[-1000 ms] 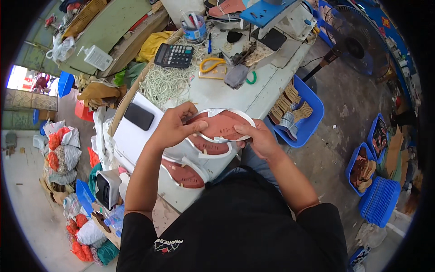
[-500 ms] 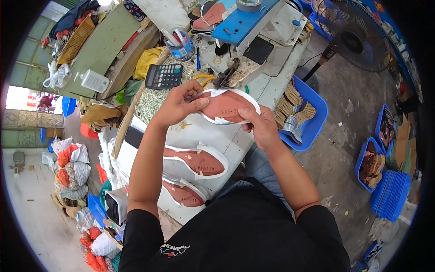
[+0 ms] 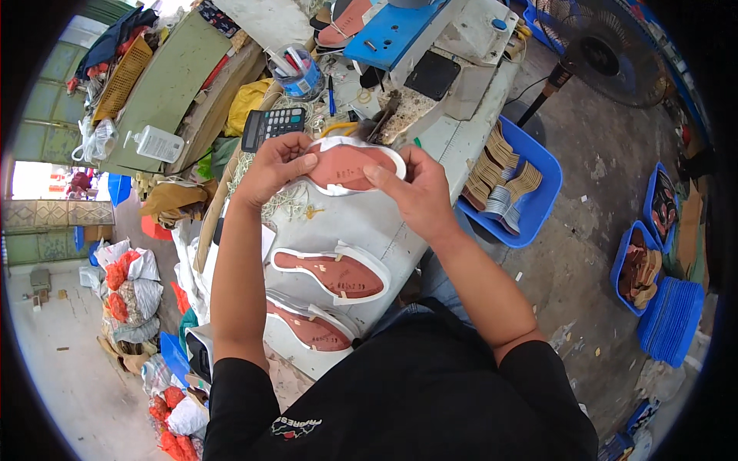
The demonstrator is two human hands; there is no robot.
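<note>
Between both hands I hold a shoe insole (image 3: pixel 346 167), reddish-brown with a white rim folded round its edge and small pale tabs. My left hand (image 3: pixel 278 165) grips its narrower end, thumb on top. On the wider end my right hand (image 3: pixel 415 188) presses its thumb, with the fingers curled behind the far edge. The insole is raised above the white workbench (image 3: pixel 338 223). Two similar insoles lie nearer me on the bench: one insole (image 3: pixel 342 276) in the middle, and another insole (image 3: pixel 311 329) closer to the front edge, which seems to rest on more white-rimmed pieces.
Beyond my hands stand a machine with a blue top plate (image 3: pixel 396 46), a calculator (image 3: pixel 273 127) and a tub of pens (image 3: pixel 298 77). A blue basin (image 3: pixel 530 211) of stacked sole pieces sits right of the bench. Farther right is a standing fan (image 3: pixel 600 58).
Both hands have shifted left and slightly toward the far side with the insole, and the right thumb has moved along its surface. The insoles on the bench stay put.
</note>
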